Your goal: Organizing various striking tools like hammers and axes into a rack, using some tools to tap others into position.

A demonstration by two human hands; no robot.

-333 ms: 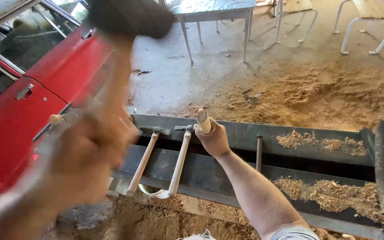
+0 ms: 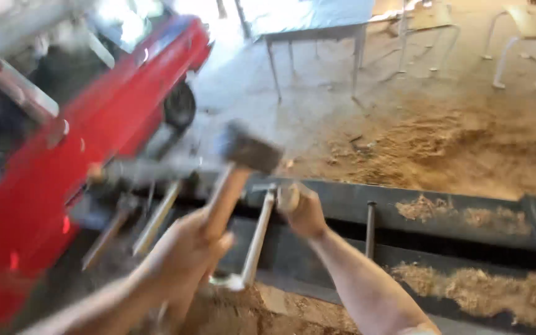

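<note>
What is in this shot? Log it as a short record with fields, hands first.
Left hand: left hand closed on the wooden handle of a hammer, blurred in motion
Right hand: right hand closed on a short wooden peg at the metal frame
Frame: dark, with sawdust on it and metal rods across it
Left side: red car
Background: table, sawdust on the floor

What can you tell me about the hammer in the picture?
The hammer has a dark, blocky, metal-looking head and a pale brown handle that looks wooden. It is blurred. The left hand grips the lower handle, with the head tilted up and to the right, close to the right hand above the dark metal frame.
</note>
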